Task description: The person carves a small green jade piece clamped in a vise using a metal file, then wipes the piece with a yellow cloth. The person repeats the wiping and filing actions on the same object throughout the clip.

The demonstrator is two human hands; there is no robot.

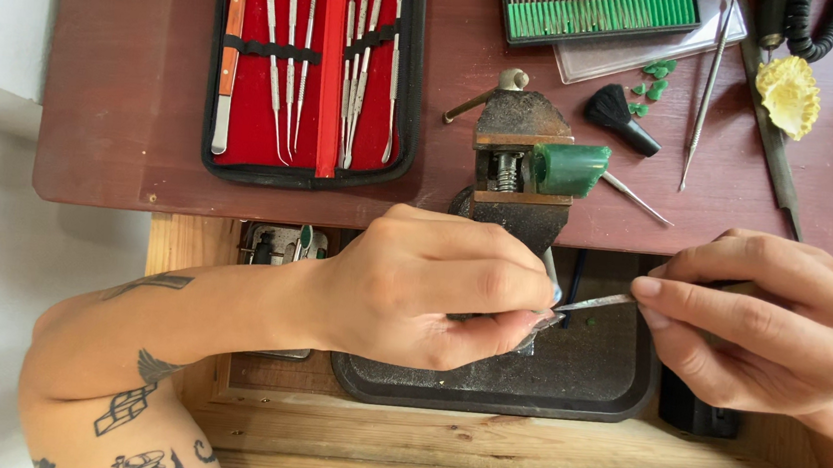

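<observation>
Over a black tray (614, 382), hands pinch a slim steel tool (593, 302).

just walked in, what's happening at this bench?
A person works over a black tray at a wooden bench. The left hand pinches a small piece, too hidden to identify, while the right hand holds a thin metal tool with its tip against that piece. Behind them, a small vise clamps a green block. An open red case of metal tools lies further back, untouched.
</observation>
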